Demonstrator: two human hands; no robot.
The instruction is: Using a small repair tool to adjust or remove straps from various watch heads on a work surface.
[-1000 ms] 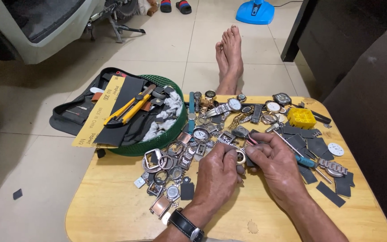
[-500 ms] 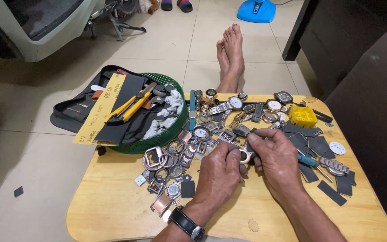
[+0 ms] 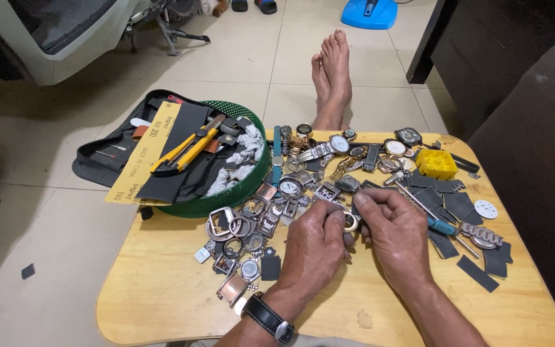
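on the wooden table (image 3: 162, 289) strewn with watch parts, both hands have drawn together beside the green basket (image 3: 239, 186), left hand (image 3: 313, 247) and right hand (image 3: 396, 228) now pinching one small ring (image 3: 351, 220).

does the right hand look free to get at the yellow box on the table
Probably not as it stands: the right hand is pinching a small round watch part together with the left hand. The path over to the yellow box looks unobstructed.

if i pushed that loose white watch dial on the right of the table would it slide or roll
The white dial lies flat on the bare wooden table, so it would probably slide, not roll. It looks thin and light, likely hard to pinch up and easy to bend or scratch.
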